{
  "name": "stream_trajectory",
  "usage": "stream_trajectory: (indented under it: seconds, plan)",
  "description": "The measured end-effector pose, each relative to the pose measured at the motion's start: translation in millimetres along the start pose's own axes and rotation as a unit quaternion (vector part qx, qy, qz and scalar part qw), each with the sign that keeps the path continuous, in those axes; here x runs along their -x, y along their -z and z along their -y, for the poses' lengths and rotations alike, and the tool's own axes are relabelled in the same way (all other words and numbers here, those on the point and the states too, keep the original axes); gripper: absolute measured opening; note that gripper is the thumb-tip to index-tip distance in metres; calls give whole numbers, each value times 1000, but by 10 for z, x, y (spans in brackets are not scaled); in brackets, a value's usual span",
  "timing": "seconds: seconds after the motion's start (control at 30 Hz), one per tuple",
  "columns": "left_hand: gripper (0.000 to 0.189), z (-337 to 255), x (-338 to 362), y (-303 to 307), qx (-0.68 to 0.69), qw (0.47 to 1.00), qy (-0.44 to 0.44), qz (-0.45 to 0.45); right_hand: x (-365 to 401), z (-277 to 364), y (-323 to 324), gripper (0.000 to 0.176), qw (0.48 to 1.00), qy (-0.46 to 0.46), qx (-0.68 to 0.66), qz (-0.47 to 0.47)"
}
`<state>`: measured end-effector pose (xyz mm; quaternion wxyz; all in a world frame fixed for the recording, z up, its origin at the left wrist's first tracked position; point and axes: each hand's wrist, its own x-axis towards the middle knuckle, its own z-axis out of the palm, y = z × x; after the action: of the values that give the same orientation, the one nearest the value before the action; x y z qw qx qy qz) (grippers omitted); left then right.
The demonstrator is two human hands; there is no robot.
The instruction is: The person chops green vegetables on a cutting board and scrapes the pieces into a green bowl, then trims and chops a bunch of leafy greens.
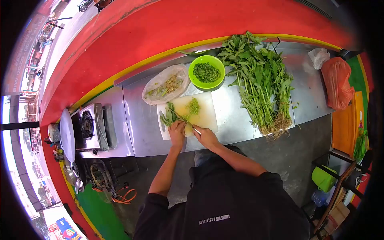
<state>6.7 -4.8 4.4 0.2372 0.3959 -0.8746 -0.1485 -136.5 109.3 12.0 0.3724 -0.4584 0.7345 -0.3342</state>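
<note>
My left hand [177, 133] is closed on a bunch of leafy greens [169, 113] at the left part of the white cutting board [209, 105]. My right hand [207, 137] grips a knife [182, 119], its blade angled up and left across the board beside the greens. Chopped greens [193, 106] lie in a small pile near the board's upper middle. Behind the board stands a lime-green bowl [218, 83] with finely cut greens in it. To its left, a clear plastic bag [150, 95] holds rooty trimmings.
A large heap of leafy stalks with roots [260, 80] covers the counter to the right. Farther right sits an orange plastic bag [337, 83]. On the left is a gas stove [87, 125]. A red wall [180, 30] runs behind the steel counter [142, 138].
</note>
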Motion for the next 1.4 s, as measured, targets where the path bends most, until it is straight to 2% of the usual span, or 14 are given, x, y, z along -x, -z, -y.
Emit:
stream_trajectory:
  seconds: [0.33,0.43,0.53,0.73,0.83,1.03,1.23,1.4]
  plan:
    - [12,12,22,-28,47,999,25,-4,159,-85,45,35,995,39,-94,-19]
    - [13,9,33,-25,41,999,28,1,118,-65,44,34,998,0,-57,-6]
    - [14,-3,25,-9,29,1000,13,2,10,-43,-2,34,997,35,-63,-32]
    - [13,49,22,3,43,998,31,32,57,-67,-44,35,995,37,-82,-35]
    - [11,71,15,-34,46,998,29,9,113,-57,-3,36,994,50,-92,-42]
    - [13,80,27,-28,52,998,24,25,114,-98,-13,36,997,5,-71,-10]
    - [12,60,-5,3,52,998,13,17,79,-61,16,36,997,33,-62,-29]
    - [13,126,-14,-47,70,997,12,10,61,-69,-5,37,999,19,-36,-18]
